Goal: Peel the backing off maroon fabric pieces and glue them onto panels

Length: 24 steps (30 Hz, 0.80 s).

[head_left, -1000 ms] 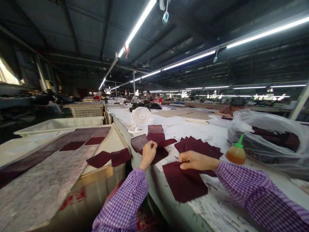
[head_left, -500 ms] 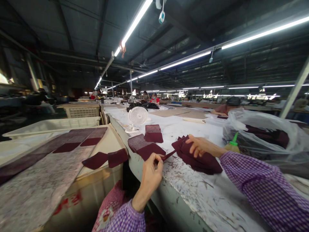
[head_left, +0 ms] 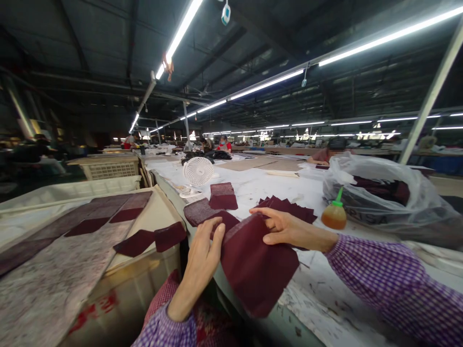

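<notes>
A maroon fabric piece (head_left: 258,270) hangs over the table's front edge, its top edge pinched between the thumb and fingers of my right hand (head_left: 284,226). My left hand (head_left: 200,253) is at that piece's left corner, thumb and fingers apart; whether it touches the cloth is hard to see. Behind my right hand lies a fanned stack of maroon pieces (head_left: 304,210), partly hidden. To the left on the table are a two-toned maroon piece (head_left: 223,196) and another maroon piece (head_left: 197,210), partly covered by my left hand.
A white fan (head_left: 198,171) stands on the white table (head_left: 249,180). At right are a green-capped glue bottle (head_left: 333,215) and a clear plastic bag (head_left: 383,193) with dark cloth. A cream bin (head_left: 144,274) at left bears more maroon pieces (head_left: 170,236). Co-workers are farther back.
My right hand has lifted a single maroon piece off the stack and brought it left, toward me. My left hand has moved slightly left and loosened from its pinch on the cloth.
</notes>
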Each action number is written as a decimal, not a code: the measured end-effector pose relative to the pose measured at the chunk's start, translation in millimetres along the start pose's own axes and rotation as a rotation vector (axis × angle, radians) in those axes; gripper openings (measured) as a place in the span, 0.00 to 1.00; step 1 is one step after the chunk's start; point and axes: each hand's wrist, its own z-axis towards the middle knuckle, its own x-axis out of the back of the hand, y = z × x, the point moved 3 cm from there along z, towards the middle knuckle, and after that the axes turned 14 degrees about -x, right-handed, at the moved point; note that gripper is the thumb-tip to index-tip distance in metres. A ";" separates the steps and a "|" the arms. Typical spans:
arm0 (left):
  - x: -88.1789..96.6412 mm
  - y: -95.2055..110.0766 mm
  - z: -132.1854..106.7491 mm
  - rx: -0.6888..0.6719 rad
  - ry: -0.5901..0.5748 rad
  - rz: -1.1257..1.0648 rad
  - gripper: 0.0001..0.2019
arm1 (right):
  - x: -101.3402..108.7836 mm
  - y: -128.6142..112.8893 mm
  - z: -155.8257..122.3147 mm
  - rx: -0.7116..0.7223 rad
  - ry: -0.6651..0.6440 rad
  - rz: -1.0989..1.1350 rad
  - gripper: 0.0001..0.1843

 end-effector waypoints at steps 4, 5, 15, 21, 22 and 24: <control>-22.9 -13.8 21.2 0.248 -0.215 -0.315 0.33 | 1.0 10.4 -1.2 -0.042 0.059 0.113 0.34; -28.5 -13.2 22.5 0.265 -0.245 -0.345 0.35 | 2.4 16.8 -0.8 -0.090 0.102 0.090 0.33; -77.1 21.2 4.9 -0.138 -0.435 0.171 0.26 | 2.4 47.2 -4.7 -0.373 0.154 -0.041 0.30; -101.0 -13.2 6.4 -0.124 -0.439 0.224 0.15 | 13.6 52.6 -11.3 -0.466 0.132 -0.203 0.37; -102.3 -16.4 5.7 -0.134 -0.445 0.228 0.14 | 17.6 55.0 -11.9 -0.467 0.104 -0.242 0.39; -103.1 -18.7 3.9 -0.165 -0.460 0.252 0.15 | 26.4 60.0 -11.6 -0.432 0.065 -0.322 0.38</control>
